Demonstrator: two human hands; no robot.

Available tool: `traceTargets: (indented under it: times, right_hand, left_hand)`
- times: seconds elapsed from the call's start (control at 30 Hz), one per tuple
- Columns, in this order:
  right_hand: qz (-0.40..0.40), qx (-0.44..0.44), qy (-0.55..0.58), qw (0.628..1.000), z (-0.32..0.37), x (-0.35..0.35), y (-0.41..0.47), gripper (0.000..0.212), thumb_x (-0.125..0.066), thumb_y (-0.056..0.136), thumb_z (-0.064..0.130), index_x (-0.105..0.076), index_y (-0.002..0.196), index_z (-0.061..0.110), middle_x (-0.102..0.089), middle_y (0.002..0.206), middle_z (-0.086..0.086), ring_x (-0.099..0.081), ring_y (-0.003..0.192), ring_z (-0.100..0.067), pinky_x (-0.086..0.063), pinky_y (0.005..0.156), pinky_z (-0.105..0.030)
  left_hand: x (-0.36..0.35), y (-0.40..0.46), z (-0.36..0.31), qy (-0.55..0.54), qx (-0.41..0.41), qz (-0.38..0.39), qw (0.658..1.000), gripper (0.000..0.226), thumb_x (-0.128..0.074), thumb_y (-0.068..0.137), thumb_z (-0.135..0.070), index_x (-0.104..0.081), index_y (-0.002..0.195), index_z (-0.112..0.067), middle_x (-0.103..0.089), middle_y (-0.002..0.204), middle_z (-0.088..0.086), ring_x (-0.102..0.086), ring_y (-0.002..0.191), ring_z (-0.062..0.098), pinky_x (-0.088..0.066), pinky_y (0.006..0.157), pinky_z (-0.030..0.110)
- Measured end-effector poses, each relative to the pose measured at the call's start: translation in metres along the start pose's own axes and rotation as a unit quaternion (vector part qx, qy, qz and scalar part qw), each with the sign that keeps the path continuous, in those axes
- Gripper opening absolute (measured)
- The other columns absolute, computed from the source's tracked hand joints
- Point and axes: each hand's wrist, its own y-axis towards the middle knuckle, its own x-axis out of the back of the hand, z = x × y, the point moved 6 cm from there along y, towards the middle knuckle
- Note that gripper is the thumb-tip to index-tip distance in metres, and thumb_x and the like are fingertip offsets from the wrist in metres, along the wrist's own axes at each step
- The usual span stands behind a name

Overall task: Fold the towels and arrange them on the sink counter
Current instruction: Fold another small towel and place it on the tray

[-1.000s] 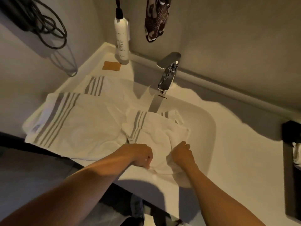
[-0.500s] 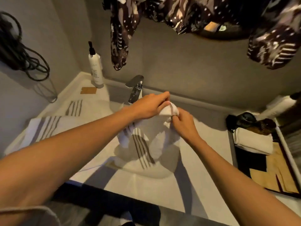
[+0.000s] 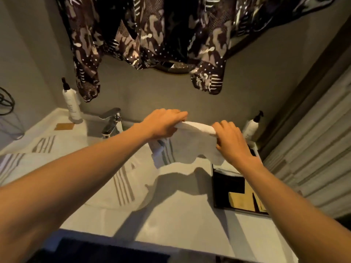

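Towel (image 3: 191, 147), white with grey stripes, is held up in the air above the sink counter (image 3: 171, 221), stretched between two hands, and its lower part hangs down in folds towards the basin. Its top edge is gripped by the left hand (image 3: 163, 124), fingers curled over the cloth near the left corner, and pinched by the right hand (image 3: 229, 137), whose fingers are closed on the rolled edge at the right. Beneath it, a second striped towel (image 3: 117, 177) is draped across the basin, and a third towel (image 3: 20, 164) is spread flat on the counter at far left, its grey stripes showing.

Over to the containers: a dark tray (image 3: 228, 186) is seen at the right end of the counter, with tan flat packets (image 3: 241, 202) lying in it; its far part is hidden behind the right wrist. A white pump bottle (image 3: 72, 105) is stood in the back left corner, just beside a small tan card (image 3: 64, 126) on the counter. Another pump bottle (image 3: 250, 124) is stood at the back right, partly hidden by the right hand. The chrome faucet (image 3: 111, 123) is set behind the basin, just left of the left hand. Dark patterned garments (image 3: 152, 33) are hung on the wall above, and dark cables (image 3: 6, 99) are seen on the left wall.
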Motion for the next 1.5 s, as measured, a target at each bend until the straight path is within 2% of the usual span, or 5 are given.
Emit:
traceTargets:
  times: [0.63, 1.0, 1.13, 1.3, 1.5]
  right_hand:
    - [0.479, -0.118, 0.261, 0.830, 0.033, -0.172, -0.267, 0.021, -0.054, 0.090, 0.013, -0.063, 0.077, 0.027, -0.063, 0.091, 0.000, -0.061, 0.096, -0.023, -0.040, 0.068, -0.024]
    - [0.171, -0.408, 0.392, 0.806, -0.004, -0.184, -0.205, 0.018, -0.063, 0.093, 0.018, -0.067, 0.084, 0.003, -0.064, 0.075, -0.005, -0.056, 0.066, -0.013, -0.038, 0.055, -0.018]
    - [0.158, -0.406, 0.310, 0.845, -0.004, -0.188, -0.202, 0.017, -0.060, 0.094, 0.026, -0.061, 0.091, 0.010, -0.063, 0.079, 0.000, -0.061, 0.076, -0.023, -0.040, 0.054, -0.023]
    - [0.052, -0.216, 0.143, 0.964, 0.061, -0.175, -0.189, 0.031, -0.059, 0.093, 0.020, -0.060, 0.122, 0.011, -0.062, 0.114, -0.006, -0.059, 0.103, -0.025, -0.042, 0.092, -0.036]
    - [0.216, -0.149, 0.112, 0.958, 0.093, -0.232, -0.214, 0.055, -0.026, 0.102, 0.043, -0.030, 0.152, 0.021, -0.023, 0.160, -0.001, -0.021, 0.148, -0.023, -0.013, 0.118, -0.044]
  left_hand:
    - [-0.236, -0.233, -0.034, -0.283, 0.151, 0.338, 0.885, 0.016, -0.052, 0.073, -0.015, -0.051, 0.064, -0.028, -0.054, 0.062, -0.008, -0.053, 0.062, 0.013, -0.039, 0.057, 0.030]
    - [-0.250, -0.213, 0.037, -0.516, 0.482, 0.116, 0.698, 0.023, -0.066, 0.089, -0.007, -0.065, 0.112, -0.009, -0.072, 0.105, 0.012, -0.067, 0.094, 0.025, -0.053, 0.086, 0.035]
    - [-0.259, -0.195, 0.039, -0.473, 0.503, 0.062, 0.721, 0.026, -0.066, 0.092, -0.013, -0.058, 0.116, -0.011, -0.066, 0.102, 0.011, -0.063, 0.091, 0.026, -0.049, 0.080, 0.032]
    - [-0.241, -0.162, -0.031, -0.203, 0.185, -0.025, 0.961, 0.029, -0.056, 0.097, -0.020, -0.059, 0.125, -0.011, -0.059, 0.127, 0.009, -0.056, 0.112, 0.026, -0.039, 0.096, 0.030]
    - [-0.298, -0.165, -0.092, -0.138, 0.030, 0.156, 0.978, 0.060, -0.023, 0.105, -0.044, -0.010, 0.156, -0.015, -0.007, 0.164, 0.002, 0.001, 0.151, 0.018, 0.006, 0.122, 0.038]
